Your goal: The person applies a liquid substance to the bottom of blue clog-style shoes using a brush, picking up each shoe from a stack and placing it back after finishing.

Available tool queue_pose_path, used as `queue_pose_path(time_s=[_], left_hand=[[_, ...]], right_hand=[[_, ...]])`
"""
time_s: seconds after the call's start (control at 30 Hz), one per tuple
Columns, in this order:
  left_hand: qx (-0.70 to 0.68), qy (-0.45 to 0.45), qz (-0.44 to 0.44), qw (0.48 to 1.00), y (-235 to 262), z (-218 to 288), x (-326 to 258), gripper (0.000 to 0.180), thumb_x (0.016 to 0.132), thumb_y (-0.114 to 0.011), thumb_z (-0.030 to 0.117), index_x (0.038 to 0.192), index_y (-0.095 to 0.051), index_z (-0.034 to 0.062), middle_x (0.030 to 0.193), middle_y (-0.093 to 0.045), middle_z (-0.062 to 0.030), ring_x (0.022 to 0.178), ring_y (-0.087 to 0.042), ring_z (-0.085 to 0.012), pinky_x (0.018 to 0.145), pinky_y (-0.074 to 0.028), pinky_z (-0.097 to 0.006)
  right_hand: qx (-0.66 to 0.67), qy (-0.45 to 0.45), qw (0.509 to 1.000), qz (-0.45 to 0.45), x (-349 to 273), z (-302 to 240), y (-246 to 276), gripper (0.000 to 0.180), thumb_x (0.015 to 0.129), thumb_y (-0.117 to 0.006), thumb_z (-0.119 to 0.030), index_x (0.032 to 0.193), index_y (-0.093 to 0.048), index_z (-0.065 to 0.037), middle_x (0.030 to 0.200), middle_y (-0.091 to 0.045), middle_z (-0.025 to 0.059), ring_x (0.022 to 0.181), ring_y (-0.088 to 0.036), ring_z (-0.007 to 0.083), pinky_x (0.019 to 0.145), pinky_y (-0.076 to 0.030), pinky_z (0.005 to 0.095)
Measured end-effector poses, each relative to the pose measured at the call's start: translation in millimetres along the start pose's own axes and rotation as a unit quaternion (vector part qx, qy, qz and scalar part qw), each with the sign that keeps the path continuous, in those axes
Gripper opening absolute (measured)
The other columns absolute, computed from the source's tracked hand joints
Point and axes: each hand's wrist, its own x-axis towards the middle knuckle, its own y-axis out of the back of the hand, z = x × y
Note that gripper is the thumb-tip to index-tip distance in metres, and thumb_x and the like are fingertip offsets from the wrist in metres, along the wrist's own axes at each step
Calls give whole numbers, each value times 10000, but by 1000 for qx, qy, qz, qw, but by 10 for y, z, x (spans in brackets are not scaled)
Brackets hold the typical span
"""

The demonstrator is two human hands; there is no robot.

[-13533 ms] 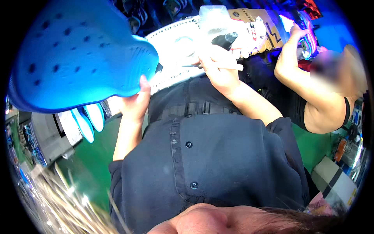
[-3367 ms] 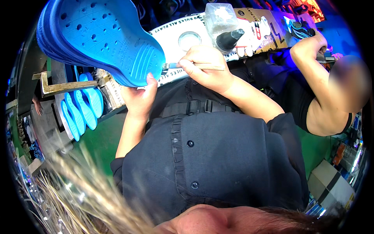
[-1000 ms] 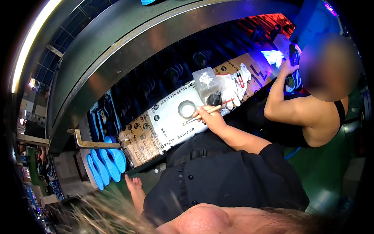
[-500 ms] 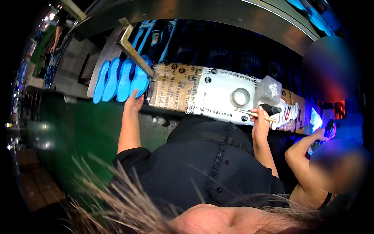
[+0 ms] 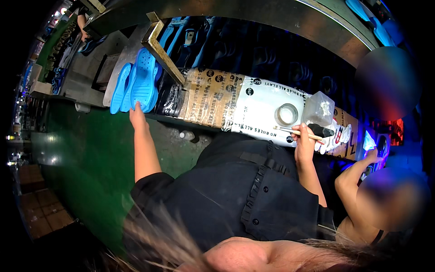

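Note:
My left hand [image 5: 137, 117] is closed on the near end of a light-blue shoe sole [image 5: 144, 84], whose dimpled, holed face shows. This sole is raised over other blue soles [image 5: 119, 90] lying side by side at the left end of the bench; it partly hides them. My right hand [image 5: 304, 143] pinches a thin brush [image 5: 285, 130] with a pale wooden handle, its tip pointing left. Just beyond the brush stands a round clear jar [image 5: 287, 114]. Close to my right fingers lies a black object [image 5: 321, 130] I cannot make out.
White printed plastic [image 5: 253, 102] and taped cardboard [image 5: 208, 99] cover the bench. A clear box [image 5: 318, 109] and white gloves or cloth [image 5: 340, 136] sit at right. A metal bracket [image 5: 158, 52] rises beside the soles. A co-worker's hand [image 5: 372, 156] is at far right.
My left hand has moved left and now lifts one blue sole above the others, where before it touched the rightmost one. My right hand keeps the brush in nearly the same place.

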Motion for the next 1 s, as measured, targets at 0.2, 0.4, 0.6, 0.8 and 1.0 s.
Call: queue_pose_path(time_s=[0.2,0.4,0.6,0.8,1.0], left_hand=[[-92,234,-96,963,72,-380,231,407,775,-540,22,1157,-456,134,924,-537,-73,796,-527,-193,653,-460,-322],[-159,230,-203,938,301,-490,-112,451,787,-509,-67,1208,-367,7,1145,-475,-126,942,-524,-222,791,-453,-325],[-26,330,-311,891,896,4,-1186,494,779,-543,-25,1230,-377,88,1041,-510,-12,906,-512,-113,703,-455,-209],[-36,321,-473,820,270,-109,-1496,501,786,-547,15,1243,-363,106,1071,-508,-38,879,-521,-139,692,-456,-258],[62,228,-422,875,-712,-2,-1717,318,813,-569,126,1102,-461,49,903,-567,-58,710,-546,-137,545,-455,-234]], right_hand=[[-10,-6,1000,-5,-47,-39,-6,310,889,-458,-229,761,-593,19,625,-532,44,549,-435,73,522,-345,191],[30,-35,999,3,-41,-17,88,270,880,-483,-245,789,-611,-25,682,-563,18,591,-466,62,546,-360,176],[25,1,1000,-18,28,-53,105,292,879,-482,-241,763,-610,-5,657,-550,26,607,-465,68,552,-353,184],[45,9,998,-50,11,-66,105,309,880,-481,-252,764,-613,2,652,-546,31,593,-436,71,546,-344,184],[39,13,998,-37,-61,-57,228,298,878,-484,-247,763,-610,-3,666,-555,32,591,-443,71,552,-353,187]])
